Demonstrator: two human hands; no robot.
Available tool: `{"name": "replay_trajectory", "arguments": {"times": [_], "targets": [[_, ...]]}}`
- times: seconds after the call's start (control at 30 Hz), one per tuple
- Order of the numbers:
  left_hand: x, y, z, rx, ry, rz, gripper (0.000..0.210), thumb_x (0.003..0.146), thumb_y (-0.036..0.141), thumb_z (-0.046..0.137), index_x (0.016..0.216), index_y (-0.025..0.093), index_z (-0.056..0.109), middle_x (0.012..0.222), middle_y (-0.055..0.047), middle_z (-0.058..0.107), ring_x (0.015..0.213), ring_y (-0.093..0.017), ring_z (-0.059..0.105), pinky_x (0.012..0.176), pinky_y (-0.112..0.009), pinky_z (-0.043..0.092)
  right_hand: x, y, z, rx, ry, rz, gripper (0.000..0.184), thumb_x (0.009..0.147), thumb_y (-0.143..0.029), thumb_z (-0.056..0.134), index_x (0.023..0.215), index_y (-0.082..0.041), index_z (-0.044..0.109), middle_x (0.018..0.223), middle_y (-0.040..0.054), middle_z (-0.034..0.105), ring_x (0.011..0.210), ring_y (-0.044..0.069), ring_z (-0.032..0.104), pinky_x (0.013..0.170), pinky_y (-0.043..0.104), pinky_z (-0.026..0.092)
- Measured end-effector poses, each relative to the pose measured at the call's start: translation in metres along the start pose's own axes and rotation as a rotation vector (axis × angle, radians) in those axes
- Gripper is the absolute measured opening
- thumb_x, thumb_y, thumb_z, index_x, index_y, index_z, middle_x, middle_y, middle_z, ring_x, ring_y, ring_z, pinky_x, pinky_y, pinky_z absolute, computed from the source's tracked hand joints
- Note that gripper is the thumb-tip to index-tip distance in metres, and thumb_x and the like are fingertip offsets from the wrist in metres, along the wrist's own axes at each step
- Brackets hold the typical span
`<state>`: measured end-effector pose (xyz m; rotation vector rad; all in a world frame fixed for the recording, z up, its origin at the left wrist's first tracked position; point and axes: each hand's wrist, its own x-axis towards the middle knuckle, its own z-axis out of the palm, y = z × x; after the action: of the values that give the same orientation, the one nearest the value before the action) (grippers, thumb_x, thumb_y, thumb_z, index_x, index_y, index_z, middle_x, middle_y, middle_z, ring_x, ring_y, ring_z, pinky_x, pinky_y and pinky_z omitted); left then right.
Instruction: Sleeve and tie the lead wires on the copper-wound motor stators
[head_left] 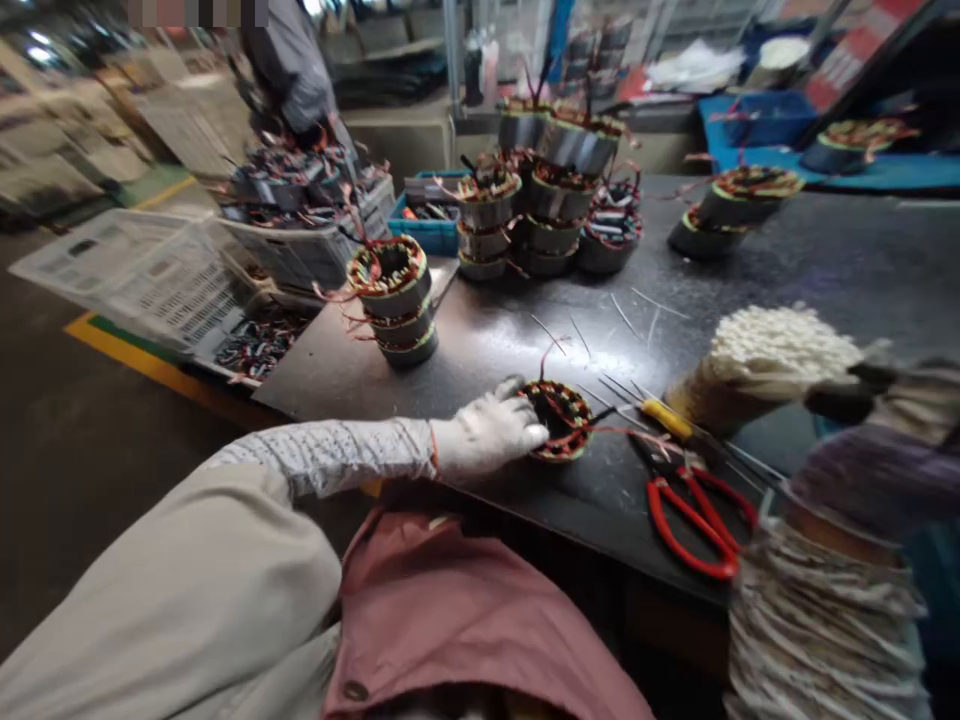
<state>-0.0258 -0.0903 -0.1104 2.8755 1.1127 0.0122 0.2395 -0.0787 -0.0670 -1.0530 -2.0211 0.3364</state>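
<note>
A motor stator (571,405) with copper windings and reddish wire leads lies near the table's front edge. My left hand (491,430), in a white glove, is closed on its left rim, thumb near the opening. At the far right, my right hand (885,420), in a glove with dark fingertips, is beside a wrapped bundle of thin white sleeves (784,345); its fingers are smeared by motion. Between the hands rest red-handled scissors (697,515) and a tool with a yellow handle (666,418). Thin pale strands (622,315) are scattered behind the stator.
Stacked stators (397,300) stand left on the dark table (480,375), with more stacks (551,190) at the back and a pair (731,210) back right. Crates (300,250) full of parts stand left, near another person's sleeve (296,70). A blue bin (431,235) sits behind.
</note>
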Motion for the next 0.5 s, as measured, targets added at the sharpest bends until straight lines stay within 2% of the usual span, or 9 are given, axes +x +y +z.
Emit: {"name": "replay_trajectory", "arguments": {"times": [0.07, 0.17, 0.27, 0.33, 0.4, 0.5], "targets": [[0.011, -0.001, -0.005, -0.025, -0.036, 0.064, 0.03, 0.089, 0.027, 0.062, 0.118, 0.023, 0.068, 0.117, -0.011, 0.071, 0.115, -0.025, 0.062, 0.112, -0.048, 0.035, -0.034, -0.023, 0.002, -0.011, -0.021, 0.089, 0.025, 0.09, -0.043, 0.063, 0.103, -0.026, 0.075, 0.101, 0.0111, 0.072, 0.094, 0.024, 0.068, 0.072, 0.037, 0.058], [0.024, 0.004, -0.007, -0.027, -0.064, 0.01, 0.038, 0.084, 0.034, 0.068, 0.12, 0.023, 0.067, 0.12, -0.011, 0.07, 0.118, -0.028, 0.06, 0.111, -0.051, 0.035, -0.082, -0.053, 0.01, -0.032, -0.046, 0.197, 0.022, 0.089, -0.04, 0.065, 0.103, -0.028, 0.075, 0.105, 0.0103, 0.072, 0.097, 0.025, 0.07, 0.074, 0.038, 0.06], [0.024, 0.013, -0.005, 0.002, -0.026, -0.089, 0.049, 0.086, 0.031, 0.064, 0.134, 0.024, 0.057, 0.141, -0.011, 0.058, 0.133, -0.033, 0.048, 0.114, -0.057, 0.028, -0.117, -0.064, 0.024, 0.046, 0.013, 0.157, 0.018, 0.092, -0.029, 0.06, 0.103, -0.03, 0.074, 0.109, 0.0077, 0.073, 0.099, 0.024, 0.071, 0.08, 0.038, 0.061], [0.024, 0.015, -0.002, -0.009, -0.018, -0.126, 0.054, 0.086, 0.034, 0.064, 0.138, 0.024, 0.054, 0.144, -0.012, 0.055, 0.135, -0.033, 0.046, 0.116, -0.058, 0.024, -0.135, -0.064, 0.038, 0.16, 0.045, 0.076, 0.025, 0.095, -0.02, 0.055, 0.11, -0.031, 0.071, 0.109, 0.0063, 0.073, 0.102, 0.022, 0.071, 0.087, 0.04, 0.06], [0.027, 0.012, 0.0, -0.026, -0.065, -0.109, 0.048, 0.087, 0.038, 0.062, 0.132, 0.022, 0.059, 0.131, -0.011, 0.064, 0.127, -0.03, 0.054, 0.118, -0.054, 0.023, -0.15, -0.064, 0.053, 0.265, 0.027, 0.041, 0.03, 0.096, -0.016, 0.052, 0.117, -0.031, 0.067, 0.11, 0.0066, 0.074, 0.108, 0.021, 0.07, 0.093, 0.041, 0.058], [0.036, 0.005, 0.002, -0.027, -0.132, -0.038, 0.039, 0.088, 0.039, 0.061, 0.123, 0.022, 0.065, 0.111, -0.008, 0.072, 0.113, -0.025, 0.063, 0.119, -0.049, 0.023, -0.162, -0.064, 0.073, 0.364, 0.002, 0.079, 0.03, 0.096, -0.016, 0.05, 0.12, -0.028, 0.064, 0.113, 0.0086, 0.073, 0.114, 0.021, 0.068, 0.098, 0.042, 0.056]]}}
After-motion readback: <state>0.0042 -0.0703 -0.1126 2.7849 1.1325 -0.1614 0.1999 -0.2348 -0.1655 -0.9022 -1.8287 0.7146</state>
